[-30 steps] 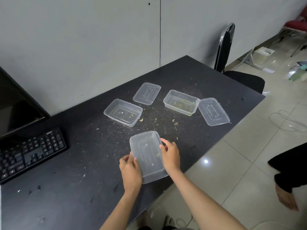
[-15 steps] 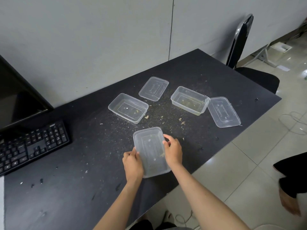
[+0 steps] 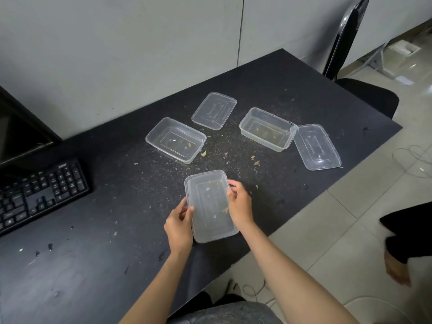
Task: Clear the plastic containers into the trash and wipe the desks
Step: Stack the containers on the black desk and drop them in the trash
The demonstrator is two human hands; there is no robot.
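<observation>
black desk [image 3: 93,265]: both hands grip lidded container [image 3: 210,206].

Clear glossy plastic container [image 3: 210,206] (smeared) on matt desk [image 3: 93,265].

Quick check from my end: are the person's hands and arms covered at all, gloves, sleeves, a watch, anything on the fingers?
Nothing is worn. The left hand and right hand are bare, with no gloves, and no rings or watch show. Both forearms are uncovered down to the bottom edge of the head view, so no sleeve cuff appears. A patch of grey patterned fabric shows between the arms.
</observation>
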